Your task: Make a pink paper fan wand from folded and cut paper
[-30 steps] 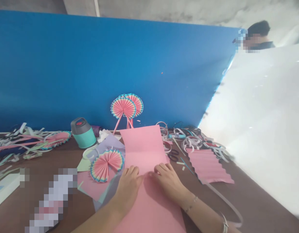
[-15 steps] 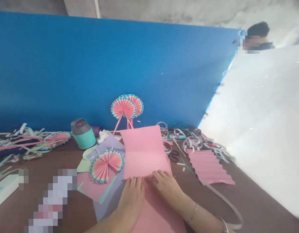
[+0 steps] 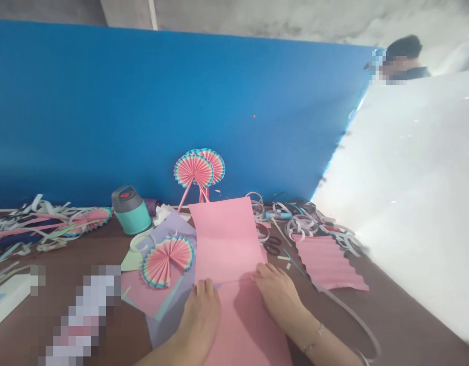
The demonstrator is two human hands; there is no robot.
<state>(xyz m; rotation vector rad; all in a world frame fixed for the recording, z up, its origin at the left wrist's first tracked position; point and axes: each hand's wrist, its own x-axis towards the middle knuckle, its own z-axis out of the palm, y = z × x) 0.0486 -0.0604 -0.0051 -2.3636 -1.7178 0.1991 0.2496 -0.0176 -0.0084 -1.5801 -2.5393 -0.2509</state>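
Observation:
A pink sheet of paper (image 3: 224, 239) bends upward at its far part, with its near edge lying across more pink paper (image 3: 249, 325). At the left end of that near edge, my left hand (image 3: 204, 310) has its fingers curled onto the paper. My right hand (image 3: 278, 292) pinches the right end, its thumb hidden under the fingers. Left of the sheet rests a pleated paper fan (image 3: 158, 262) in pink with a blue and cream rim. A pleated pink sheet (image 3: 329, 262) lies to the right.
Finished-looking round fans (image 3: 194, 170) lean against the blue partition (image 3: 143, 101). A teal and grey container (image 3: 131, 211) stands at back left. Paper strips (image 3: 303, 223) and dark scissors (image 3: 273, 245) lie at back right. A person (image 3: 405, 56) is beyond the white panel (image 3: 417, 178).
My hands have spread apart along the near edge of the pink paper, the right one moving right and the left one slightly left. The edge between them now shows.

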